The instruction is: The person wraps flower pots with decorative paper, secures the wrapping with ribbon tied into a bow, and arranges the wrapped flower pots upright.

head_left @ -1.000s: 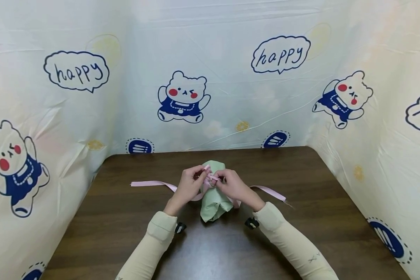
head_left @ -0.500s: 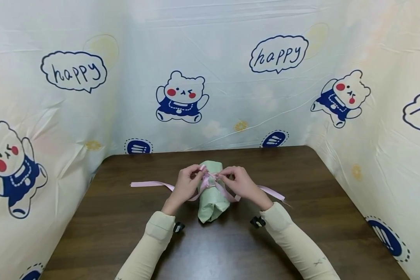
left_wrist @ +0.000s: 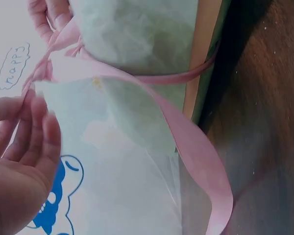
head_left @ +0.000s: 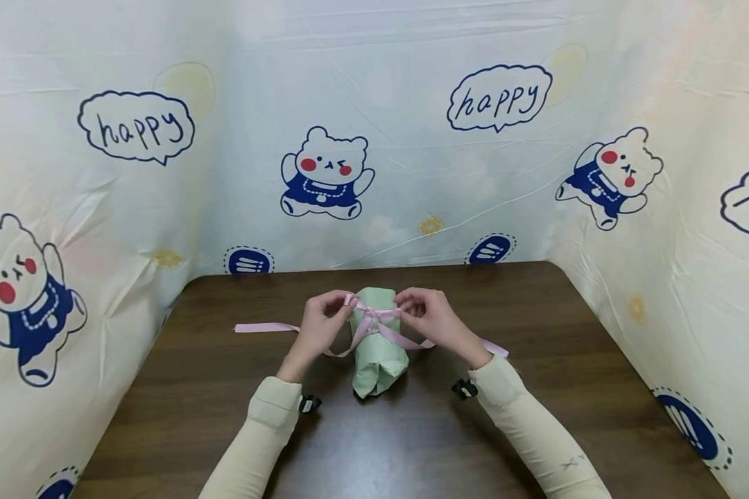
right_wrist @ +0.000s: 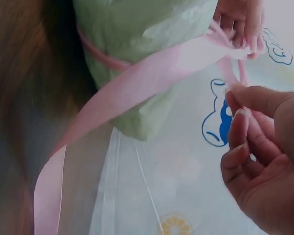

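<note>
A bundle wrapped in pale green paper [head_left: 379, 364] lies lengthwise on the table, a pink ribbon [head_left: 402, 339] tied round its middle. My left hand [head_left: 323, 320] pinches one loop of the ribbon between thumb and fingers at the bundle's left side; the left wrist view shows the hand [left_wrist: 27, 147] below the twisted ribbon. On the opposite side my right hand [head_left: 433, 320] pinches the other loop, its thumb and forefinger together in the right wrist view. Between the hands sits the knot, on top of the bundle. Long ribbon tails trail out to both sides.
The dark wooden table [head_left: 193, 416] carries the left ribbon tail [head_left: 265, 328] and the right tail's end [head_left: 496, 348]. A pale curtain [head_left: 406, 90] printed with bears and "happy" bubbles encloses the back and sides. Small black devices [head_left: 310, 404] sit at both wrists.
My hands have drawn apart, left hand leftward and right hand rightward, each pulling a ribbon loop. The bow at the knot has spread wider and the bundle shows more between the hands.
</note>
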`<state>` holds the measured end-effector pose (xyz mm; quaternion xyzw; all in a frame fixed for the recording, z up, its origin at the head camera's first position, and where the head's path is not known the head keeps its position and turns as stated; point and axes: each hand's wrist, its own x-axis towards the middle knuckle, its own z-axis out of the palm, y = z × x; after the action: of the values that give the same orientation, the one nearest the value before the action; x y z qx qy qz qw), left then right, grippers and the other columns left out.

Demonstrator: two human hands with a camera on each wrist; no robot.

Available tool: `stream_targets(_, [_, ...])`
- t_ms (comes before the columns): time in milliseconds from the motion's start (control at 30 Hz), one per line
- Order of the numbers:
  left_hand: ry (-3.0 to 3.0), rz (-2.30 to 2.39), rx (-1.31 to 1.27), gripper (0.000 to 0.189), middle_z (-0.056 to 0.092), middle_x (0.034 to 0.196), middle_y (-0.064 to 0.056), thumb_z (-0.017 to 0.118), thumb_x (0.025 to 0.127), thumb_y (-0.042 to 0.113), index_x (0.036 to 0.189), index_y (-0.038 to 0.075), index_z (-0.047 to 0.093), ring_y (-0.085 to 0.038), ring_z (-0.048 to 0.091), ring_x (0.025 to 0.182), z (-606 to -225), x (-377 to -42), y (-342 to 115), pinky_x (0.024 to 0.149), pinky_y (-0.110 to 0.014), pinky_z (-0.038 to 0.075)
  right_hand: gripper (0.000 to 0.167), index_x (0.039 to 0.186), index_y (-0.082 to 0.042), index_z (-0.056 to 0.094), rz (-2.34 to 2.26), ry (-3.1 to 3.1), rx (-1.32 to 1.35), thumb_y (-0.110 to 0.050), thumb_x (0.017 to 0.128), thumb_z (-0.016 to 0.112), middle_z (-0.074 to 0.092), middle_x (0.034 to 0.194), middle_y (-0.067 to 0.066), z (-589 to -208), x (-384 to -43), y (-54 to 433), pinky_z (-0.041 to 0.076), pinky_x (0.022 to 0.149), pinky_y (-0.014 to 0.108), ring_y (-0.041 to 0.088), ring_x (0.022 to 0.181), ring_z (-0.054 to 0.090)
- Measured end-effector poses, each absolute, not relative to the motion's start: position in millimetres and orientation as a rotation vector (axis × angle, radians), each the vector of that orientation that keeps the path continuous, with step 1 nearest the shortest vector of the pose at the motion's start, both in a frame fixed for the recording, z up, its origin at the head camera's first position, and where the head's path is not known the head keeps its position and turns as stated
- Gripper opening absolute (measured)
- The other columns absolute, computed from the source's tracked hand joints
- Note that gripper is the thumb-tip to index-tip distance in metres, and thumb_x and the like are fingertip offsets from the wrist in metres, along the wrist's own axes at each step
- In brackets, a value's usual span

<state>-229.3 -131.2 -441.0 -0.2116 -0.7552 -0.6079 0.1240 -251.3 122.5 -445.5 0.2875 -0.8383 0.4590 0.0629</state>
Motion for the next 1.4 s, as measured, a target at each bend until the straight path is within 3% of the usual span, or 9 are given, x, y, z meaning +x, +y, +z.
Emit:
stream_targets(67, [-2.203,-1.840,-0.601,0.015,0.069,0.092,-0.032,0.066,0.096,-0.001,0.107,-0.010,0.072,-0.016,0.067,0.073,-443,-232,-136,0.067,-0.019,0.056,0.016,0.106,0.000,0.076,1.347,-2.529,0.913,-0.002,0.090,0.075,0.072,0.083,0.008,-444,-252,125,0.047,0.057,0.026,0.013,0.067,0.056])
stream_targets(267, [-2.184,-1.896,-0.644,0.018,0.071,0.096,-0.031,0.065,0.096,-0.005,0.111,-0.012,0.070,-0.049,0.067,0.078,-464,-248,-153,0.067,-0.024,0.060,0.013,0.103,-0.008,0.080,1.240,-2.563,0.952,-0.003,0.093,0.073,0.072,0.085,0.005,-446,-253,137,0.042,0.056,0.022,0.020,0.066,0.053])
stream_targets(500, [-2.208,-1.864,-0.616,0.015,0.073,0.094,-0.024,0.070,0.095,0.005,0.107,-0.003,0.074,-0.038,0.072,0.079,-472,-254,-168,0.070,-0.027,0.061,0.017,0.104,-0.010,0.080,1.188,-2.575,0.944,0.000,0.093,0.071,0.070,0.087,-0.002,-451,-257,147,0.043,0.057,0.024,0.013,0.066,0.051])
stream_targets(800, [-2.324,-1.808,-0.565,0.015,0.070,0.097,-0.030,0.070,0.096,0.007,0.107,-0.002,0.074,-0.045,0.069,0.083,-467,-248,-180,0.075,-0.027,0.061,0.015,0.103,-0.011,0.080,1.182,-2.611,0.946,-0.003,0.094,0.071,0.071,0.088,-0.002,-454,-259,153,0.047,0.058,0.029,0.017,0.068,0.054])
stream_targets(1067, [-2.406,-1.717,-0.558,0.011,0.074,0.095,-0.017,0.072,0.095,0.008,0.103,0.003,0.076,-0.042,0.069,0.083,-473,-249,-192,0.074,-0.023,0.058,0.014,0.101,-0.012,0.080,1.193,-2.621,0.964,-0.003,0.094,0.072,0.071,0.087,-0.003,-458,-258,161,0.046,0.058,0.024,0.022,0.069,0.056])
stream_targets(1400, [-2.546,-1.541,-0.527,0.006,0.075,0.094,-0.008,0.074,0.094,0.011,0.099,0.009,0.078,-0.029,0.067,0.081,-478,-251,-202,0.072,-0.025,0.058,0.011,0.098,-0.012,0.081,1.160,-2.672,0.962,-0.006,0.093,0.073,0.072,0.086,-0.004,-461,-258,170,0.046,0.057,0.027,0.015,0.067,0.054])
